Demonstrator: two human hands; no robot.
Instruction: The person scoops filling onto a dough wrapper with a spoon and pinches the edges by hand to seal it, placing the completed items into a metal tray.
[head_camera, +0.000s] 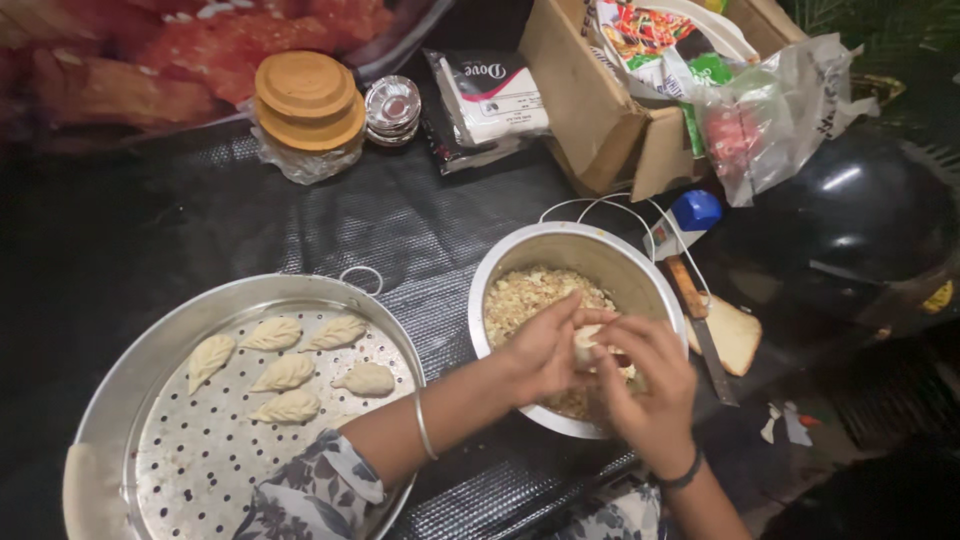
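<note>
Head view looks down on both hands meeting over a metal bowl of crumbly pale filling, where the left hand and right hand pinch a small piece of white dough between them. To do this step well, I judge the dough should sit cupped and steady in one hand while the other works along its edge in small, even pleats, with the filling kept clear of the seam so it closes cleanly. The left hand's fingers are curled in and closed on the dough; the right hand's fingertips are drawn together against the same piece, so neither hand is spread open. The dough is held just above the filling, near the bowl's near side. To the left stands a round perforated steamer tray with six shaped dumplings laid apart from one another. A knife with a wooden handle lies just beside the bowl on the right, resting over a pale flat slab
</note>
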